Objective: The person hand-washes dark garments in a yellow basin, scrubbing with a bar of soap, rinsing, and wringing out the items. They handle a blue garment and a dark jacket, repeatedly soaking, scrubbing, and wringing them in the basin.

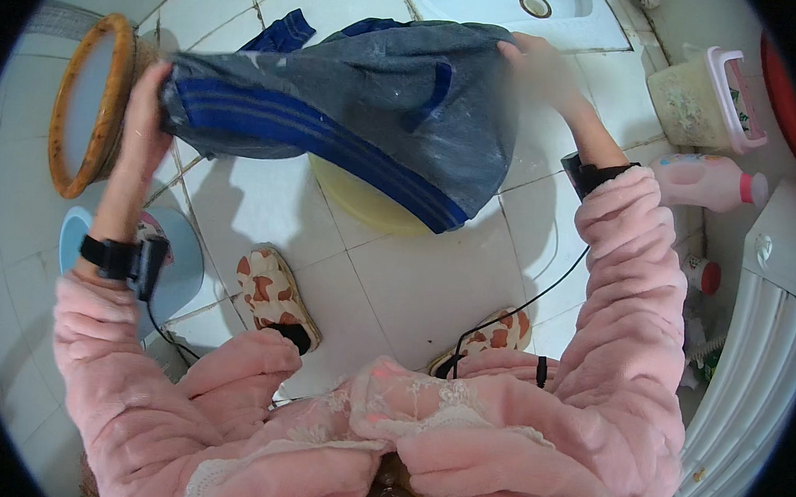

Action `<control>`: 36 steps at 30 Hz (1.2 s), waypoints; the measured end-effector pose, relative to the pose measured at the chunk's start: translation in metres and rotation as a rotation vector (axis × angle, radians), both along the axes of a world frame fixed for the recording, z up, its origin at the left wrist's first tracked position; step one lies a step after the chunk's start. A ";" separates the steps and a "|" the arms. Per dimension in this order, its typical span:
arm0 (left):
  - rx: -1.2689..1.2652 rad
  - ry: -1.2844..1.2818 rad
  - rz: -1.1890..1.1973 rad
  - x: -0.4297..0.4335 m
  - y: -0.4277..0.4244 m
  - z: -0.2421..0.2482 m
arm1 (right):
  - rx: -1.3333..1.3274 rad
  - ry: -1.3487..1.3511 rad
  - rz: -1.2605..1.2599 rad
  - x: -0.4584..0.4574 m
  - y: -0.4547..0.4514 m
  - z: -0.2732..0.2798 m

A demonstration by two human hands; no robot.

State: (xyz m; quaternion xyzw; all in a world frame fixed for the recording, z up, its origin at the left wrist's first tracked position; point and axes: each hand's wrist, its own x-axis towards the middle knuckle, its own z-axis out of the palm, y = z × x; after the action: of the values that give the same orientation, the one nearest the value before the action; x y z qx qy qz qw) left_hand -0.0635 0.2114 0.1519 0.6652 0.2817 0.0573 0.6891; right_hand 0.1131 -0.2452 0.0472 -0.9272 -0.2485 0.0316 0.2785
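Observation:
A grey garment [373, 101] with blue striped bands is stretched out between my two hands above the tiled floor. My left hand [147, 110] grips its narrow left end, close to a wooden-rimmed tub. At the upper right of the cloth, my right hand [535, 68] holds its edge; the back of that hand is blurred. A yellow basin [367, 201] lies beneath the garment, which hides most of it. Part of the garment with a blue striped end hangs behind, at the upper left.
The wooden-rimmed tub [113, 111] and a light blue bucket [179, 254] stand at left. A squat toilet pan [484, 5] is at the top. On the right are a lidded plastic container [692, 96], a pink bottle [700, 181] and a white radiator [741, 383]. A black cable hangs from my right wrist.

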 end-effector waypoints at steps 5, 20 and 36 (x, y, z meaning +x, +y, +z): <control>0.718 -0.137 -0.020 0.028 -0.046 0.115 | 0.273 0.208 -0.082 0.008 -0.013 0.005; 0.877 -0.168 -1.467 -0.040 -0.194 -0.014 | 0.431 0.453 -0.527 -0.049 -0.205 -0.069; 1.484 0.394 -1.244 0.043 -0.218 -0.199 | -0.849 0.154 0.356 -0.111 0.048 -0.075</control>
State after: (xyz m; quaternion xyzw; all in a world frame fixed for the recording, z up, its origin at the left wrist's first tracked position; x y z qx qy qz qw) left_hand -0.0204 -0.0064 -0.0475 0.9558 -0.1156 -0.2647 -0.0546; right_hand 0.0018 -0.1975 -0.0282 -0.8972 -0.3473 0.2463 -0.1175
